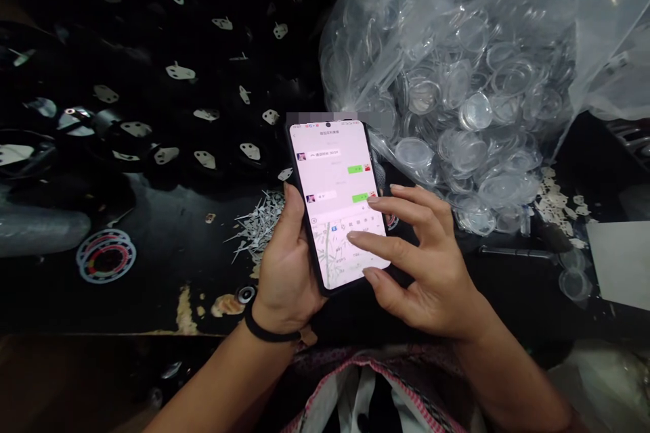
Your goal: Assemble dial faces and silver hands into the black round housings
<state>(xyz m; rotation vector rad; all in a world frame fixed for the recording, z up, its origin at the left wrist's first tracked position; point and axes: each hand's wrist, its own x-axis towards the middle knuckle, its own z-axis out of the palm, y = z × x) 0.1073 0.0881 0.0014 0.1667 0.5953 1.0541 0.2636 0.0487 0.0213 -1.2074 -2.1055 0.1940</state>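
My left hand [289,264] is wrapped round the lower left side of a smartphone [335,179], thumb along its edge; a black band circles the wrist. The lit screen shows a chat with green and white bubbles above an on-screen keyboard. Over the keyboard hovers my right hand [426,257], fingers spread, the index fingertip at or just above the screen; I cannot tell whether it touches. Just left of the phone lies a pile of thin metal clock hands [258,223]. Part of a round printed disc [392,221] shows behind the phone's right edge.
A clear plastic bag [406,27] of round transparent covers [477,111] fills the back right. Black parts with pale metal plates [180,71] stand at the back left. Round printed dials [106,257] lie at left. Small pale pieces [556,199] and a white sheet [624,264] are at right.
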